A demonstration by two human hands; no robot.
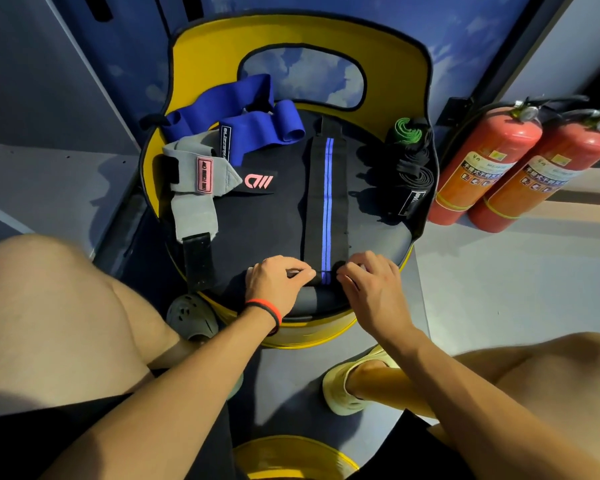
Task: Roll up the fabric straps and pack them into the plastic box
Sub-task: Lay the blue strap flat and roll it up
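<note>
The black strap with the blue stripe (326,188) is lying flat on the seat cushion (257,230), its long axis running straight away from our hands. Our left hand (274,285) and right hand (371,285) are pinching its near end, one at either edge and equally close. The roll likely needs turning forward.

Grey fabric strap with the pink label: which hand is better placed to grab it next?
Probably the left hand: the grey fabric strap lies on its side of the black blue-striped strap; the right hand would cross over.
</note>
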